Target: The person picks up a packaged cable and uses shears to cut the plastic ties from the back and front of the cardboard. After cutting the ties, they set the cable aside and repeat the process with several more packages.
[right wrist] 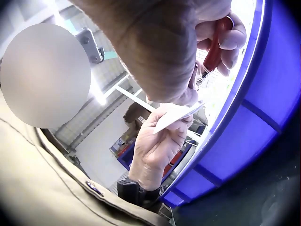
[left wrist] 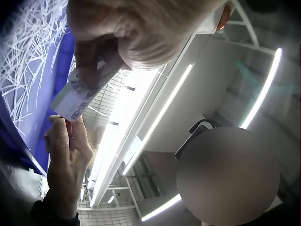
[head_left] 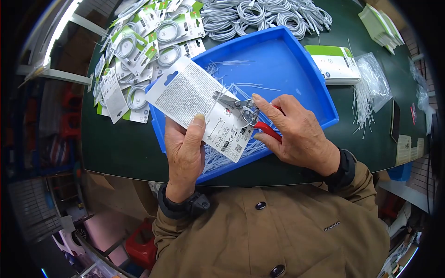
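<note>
My left hand (head_left: 183,150) pinches a white printed packaging card (head_left: 185,88) by its lower edge, thumb on top. Red-handled cutters (head_left: 238,104) are gripped in my right hand (head_left: 301,134), their blades lying over the middle of the card beside a thin white cable tie. In the right wrist view, fingers wrap the red handle (right wrist: 215,49). Card and cutters are above a blue tray (head_left: 331,113). Thin white tie offcuts (head_left: 213,162) lie in the tray, partly hidden under the card. The left wrist view shows the card (left wrist: 73,101) between both hands.
Packaged cables on cards (head_left: 134,51) are heaped at the left. Loose coiled grey cables (head_left: 252,16) lie at the back. Right of the tray are stacked cards (head_left: 331,65), long white cable ties (head_left: 364,102) and a clear plastic bag (head_left: 375,78), all on a dark green table (head_left: 125,155).
</note>
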